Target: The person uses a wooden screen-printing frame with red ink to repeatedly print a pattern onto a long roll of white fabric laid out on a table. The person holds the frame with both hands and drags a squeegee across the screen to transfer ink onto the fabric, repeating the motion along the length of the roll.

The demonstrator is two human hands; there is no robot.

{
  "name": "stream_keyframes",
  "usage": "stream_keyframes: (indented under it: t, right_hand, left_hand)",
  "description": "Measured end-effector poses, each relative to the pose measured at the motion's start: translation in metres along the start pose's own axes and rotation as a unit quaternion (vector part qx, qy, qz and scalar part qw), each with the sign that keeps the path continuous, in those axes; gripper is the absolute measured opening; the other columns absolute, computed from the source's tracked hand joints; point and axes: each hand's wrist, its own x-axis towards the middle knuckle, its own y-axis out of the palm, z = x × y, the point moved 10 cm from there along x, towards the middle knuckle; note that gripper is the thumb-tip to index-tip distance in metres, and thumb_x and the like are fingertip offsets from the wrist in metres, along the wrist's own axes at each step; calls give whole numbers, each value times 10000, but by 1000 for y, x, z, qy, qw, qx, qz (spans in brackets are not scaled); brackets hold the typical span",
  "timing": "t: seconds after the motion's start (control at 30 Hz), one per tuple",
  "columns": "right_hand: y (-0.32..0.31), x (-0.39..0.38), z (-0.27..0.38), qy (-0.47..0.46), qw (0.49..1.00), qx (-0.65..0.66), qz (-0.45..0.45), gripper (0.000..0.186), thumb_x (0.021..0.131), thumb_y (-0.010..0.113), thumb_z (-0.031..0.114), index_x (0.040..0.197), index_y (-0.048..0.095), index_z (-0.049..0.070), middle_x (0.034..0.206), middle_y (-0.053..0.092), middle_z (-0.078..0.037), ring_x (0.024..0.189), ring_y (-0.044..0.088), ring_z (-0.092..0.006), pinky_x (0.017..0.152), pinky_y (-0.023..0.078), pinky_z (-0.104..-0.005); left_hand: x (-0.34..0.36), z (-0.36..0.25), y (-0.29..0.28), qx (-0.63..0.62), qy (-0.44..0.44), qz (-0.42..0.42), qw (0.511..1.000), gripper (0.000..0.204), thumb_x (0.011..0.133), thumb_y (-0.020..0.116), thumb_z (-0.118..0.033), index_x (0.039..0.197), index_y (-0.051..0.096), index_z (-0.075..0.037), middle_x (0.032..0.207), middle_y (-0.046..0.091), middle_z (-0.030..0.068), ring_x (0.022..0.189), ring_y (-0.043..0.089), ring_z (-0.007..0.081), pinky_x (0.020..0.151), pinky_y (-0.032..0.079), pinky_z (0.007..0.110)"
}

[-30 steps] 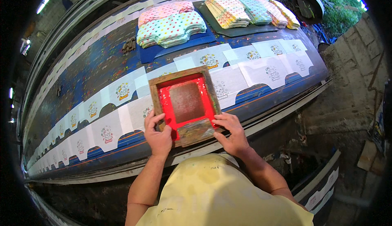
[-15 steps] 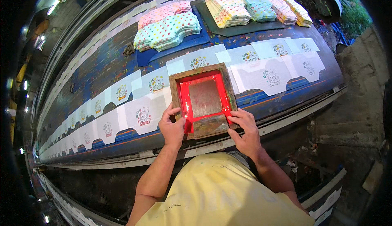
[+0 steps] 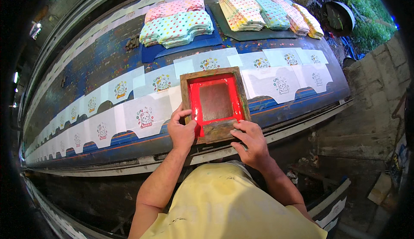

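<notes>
A wooden screen-printing frame [image 3: 186, 93] rests on the long table in front of me, with wet red ink [image 3: 238, 95] around its dark mesh window [image 3: 216, 101]. A flat wooden squeegee [image 3: 219, 131] lies across the near end inside the frame. My left hand [image 3: 181, 132] is closed on the frame's near left side, thumb over the rim. At the near right corner, my right hand [image 3: 251, 140] has curled fingers at the squeegee's right end and its thumb in front. White fabric pieces with printed cartoon animals [image 3: 146, 118] lie left and right of the frame.
Stacks of polka-dot fabric in mint [image 3: 177, 26] and cream [image 3: 241, 12] sit on boards farther back. The ink-stained table [image 3: 86, 83] runs far to the left. A metal rail [image 3: 202, 156] edges its near side. A round basin [image 3: 340, 17] stands beyond the right end.
My right hand has slid left from the frame's right side to the squeegee's end. My left hand keeps its hold on the frame. The view has shifted slightly.
</notes>
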Motion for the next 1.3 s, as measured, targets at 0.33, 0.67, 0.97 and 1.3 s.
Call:
stream_keyframes:
  t: [0.33, 0.67, 0.97, 1.3]
  right_hand:
    - [24, 16, 17, -28, 993, -95, 66, 465, 858, 810, -35, 1314, 785, 51, 1354, 739, -143, 1325, 698, -394, 1104, 564, -527]
    - [26, 47, 8, -99, 988, -54, 107, 460, 845, 763, -36, 1295, 795, 49, 1287, 764, -138, 1201, 732, -367, 1037, 583, -504]
    - [35, 63, -20, -153, 958, -13, 244, 457, 862, 761, 35, 1319, 772, 47, 1220, 773, -147, 1160, 737, -391, 1025, 599, -513]
    - [42, 160, -76, -157, 958, 45, 237, 322, 870, 761, 35, 1190, 786, 62, 1158, 790, -209, 1154, 759, -441, 1035, 611, -548]
  left_hand:
    - [2, 17, 2, 21, 16, -4, 1000, 313, 814, 797, 56, 1108, 834, -43, 1622, 659, 296, 1526, 638, 384, 1282, 483, 451]
    - [2, 10, -1, 60, 9, 0, 998, 312, 820, 803, 62, 1110, 835, -50, 1627, 652, 303, 1540, 627, 385, 1290, 470, 442]
    - [0, 19, -3, 29, -35, 9, 999, 387, 801, 761, 164, 1153, 794, 5, 1677, 634, 250, 1538, 623, 321, 1286, 471, 430]
    - [-3, 17, -14, 6, -117, -62, 991, 430, 984, 787, 102, 1403, 767, 6, 1507, 749, 144, 1375, 697, 228, 1201, 539, 391]
